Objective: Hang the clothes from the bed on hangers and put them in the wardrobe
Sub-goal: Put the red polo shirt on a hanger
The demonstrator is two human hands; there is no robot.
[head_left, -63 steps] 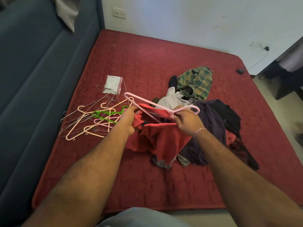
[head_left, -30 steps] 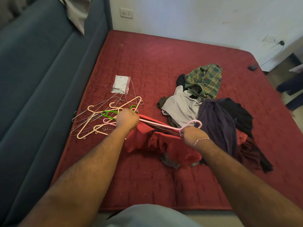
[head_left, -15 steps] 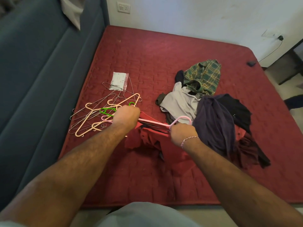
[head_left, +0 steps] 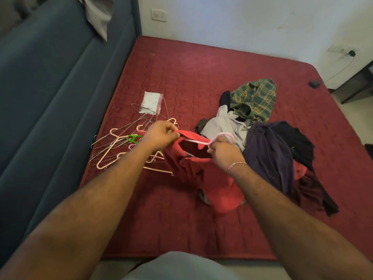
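Observation:
A red shirt [head_left: 218, 184] hangs over the red mattress [head_left: 191, 73], held up between both hands. My left hand [head_left: 161, 135] pinches the shirt's collar edge. My right hand [head_left: 224, 153] grips the hook end of a pink hanger [head_left: 222, 137] together with the shirt's fabric; the hanger's bar runs inside the shirt's opening. A pile of clothes lies to the right: a green plaid shirt [head_left: 256, 100], a grey garment [head_left: 224, 126], a dark purple one [head_left: 270, 156] and a black one [head_left: 296, 144].
Several loose hangers [head_left: 117, 146], pink, wire and green, lie on the mattress at the left, beside a small plastic packet [head_left: 151, 103]. A blue padded headboard [head_left: 50, 93] runs along the left. A small dark object [head_left: 314, 84] sits at the mattress's far right corner.
Both hands have lifted the red shirt and pink hanger off the mattress. My left hand shifted from the hanger's end to pinching the collar edge, spreading the opening.

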